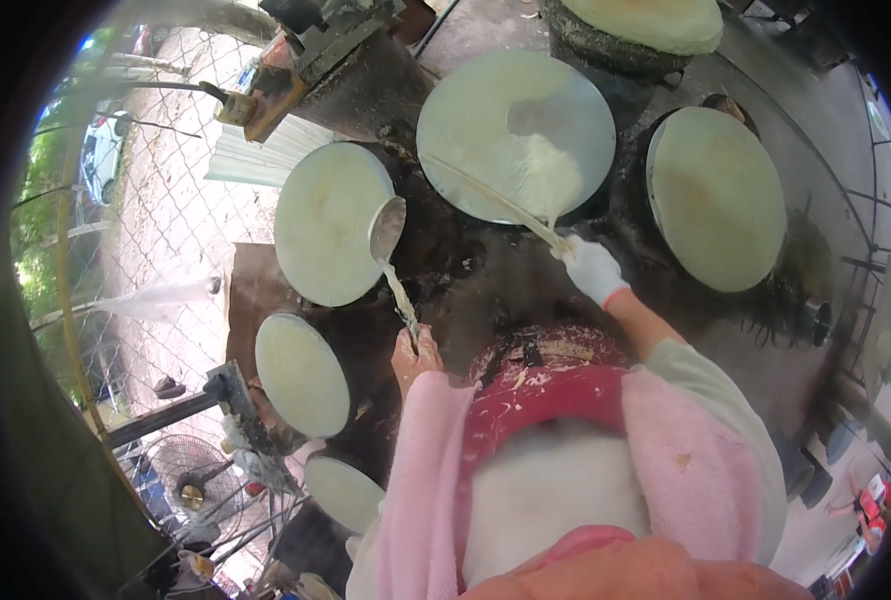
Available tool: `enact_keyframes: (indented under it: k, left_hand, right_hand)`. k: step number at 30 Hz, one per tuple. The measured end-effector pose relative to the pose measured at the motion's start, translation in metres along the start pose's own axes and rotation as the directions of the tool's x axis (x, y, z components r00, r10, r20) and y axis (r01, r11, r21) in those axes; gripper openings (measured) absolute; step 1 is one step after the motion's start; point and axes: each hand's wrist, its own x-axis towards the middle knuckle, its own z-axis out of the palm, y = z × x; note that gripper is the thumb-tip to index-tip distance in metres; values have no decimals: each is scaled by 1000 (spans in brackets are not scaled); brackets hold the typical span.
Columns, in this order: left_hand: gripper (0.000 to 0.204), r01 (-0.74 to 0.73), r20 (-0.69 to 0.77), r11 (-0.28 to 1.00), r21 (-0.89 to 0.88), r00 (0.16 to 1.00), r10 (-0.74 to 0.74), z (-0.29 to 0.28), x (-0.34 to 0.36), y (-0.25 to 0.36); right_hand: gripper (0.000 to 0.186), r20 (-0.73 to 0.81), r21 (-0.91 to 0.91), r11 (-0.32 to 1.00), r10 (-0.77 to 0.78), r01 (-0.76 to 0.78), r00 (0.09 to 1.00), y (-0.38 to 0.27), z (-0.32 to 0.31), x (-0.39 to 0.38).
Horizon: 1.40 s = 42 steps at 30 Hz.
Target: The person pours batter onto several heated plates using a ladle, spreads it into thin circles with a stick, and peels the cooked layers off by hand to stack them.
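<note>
My left hand (416, 353) is closed round the batter-coated handle of a ladle (388, 230). The ladle's metal bowl overlaps the right edge of a round pale cooking surface (327, 222). My right hand (592, 270), in a white glove, grips the near end of a long thin spreading stick (480, 192). That stick lies slantwise across the larger middle round cooking surface (465, 105). A thick patch of pale batter (548, 172) sits on its right part, running over the near edge. Beyond it is a darker, thinly coated patch.
More pale rounds stand about: one at right (717, 200), one at far right (650, 22), and two at lower left (302, 375) (343, 493). A batter-smeared dark red thing (550, 400) is right before my body. Wire fencing (155, 200) and a fan (190, 485) are at left.
</note>
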Motion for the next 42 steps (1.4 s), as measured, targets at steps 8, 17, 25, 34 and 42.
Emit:
enact_keyframes:
  k: [8, 17, 25, 34, 42]
  left_hand:
    - [7, -37, -29, 998, 43, 999, 38, 27, -40, 1]
    - [8, -20, -88, 989, 149, 996, 34, 32, -39, -4]
    - [7, 35, -24, 987, 156, 999, -32, 32, -24, 1]
    - [19, -64, -75, 827, 559, 989, 127, -20, -11, -53]
    - [8, -226, -83, 872, 434, 954, 289, -25, 5, -46]
  right_hand:
    - [31, -116, 300, 928, 265, -220, 957, 35, -84, 33]
    - [34, -219, 95, 981, 187, -170, 958, 62, -107, 54]
    - [64, -135, 177, 969, 198, -173, 971, 73, -59, 29]
    - [46, -346, -35, 970, 213, -239, 914, 11, -173, 218]
    - [46, -419, 270, 901, -208, 340, 884, -18, -127, 107]
